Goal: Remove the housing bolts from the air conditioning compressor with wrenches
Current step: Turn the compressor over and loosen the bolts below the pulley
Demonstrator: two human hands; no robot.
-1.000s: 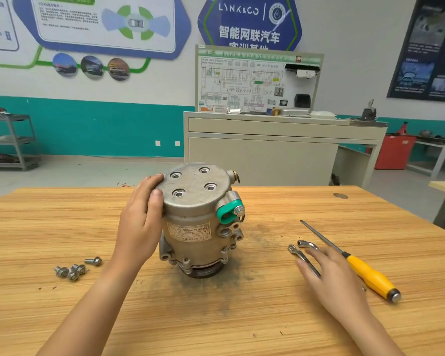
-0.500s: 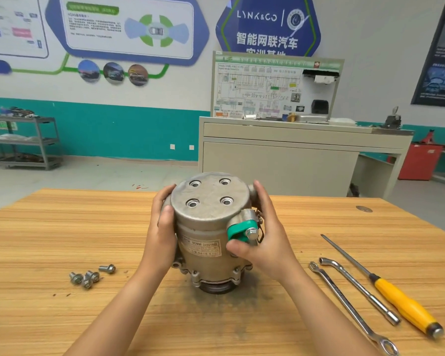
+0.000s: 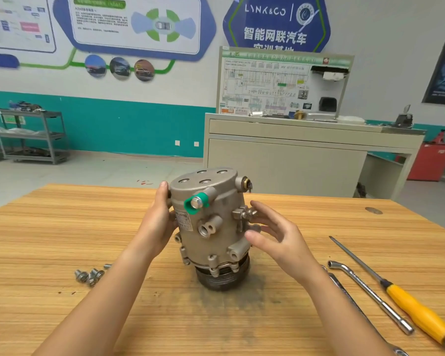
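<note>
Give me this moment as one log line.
left hand: grips compressor side | right hand: open beside compressor | loose bolts: table, left | wrenches: table, right, untouched

Left hand [image 3: 156, 222] stands palm inward, thumb up; right hand [image 3: 276, 238] hovers, fingers spread loosely.

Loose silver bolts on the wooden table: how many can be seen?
4. The loose silver bolts lie left of the grey metal compressor: one leftmost, two close together beside it, one partly behind the left forearm, which may hide more.
</note>
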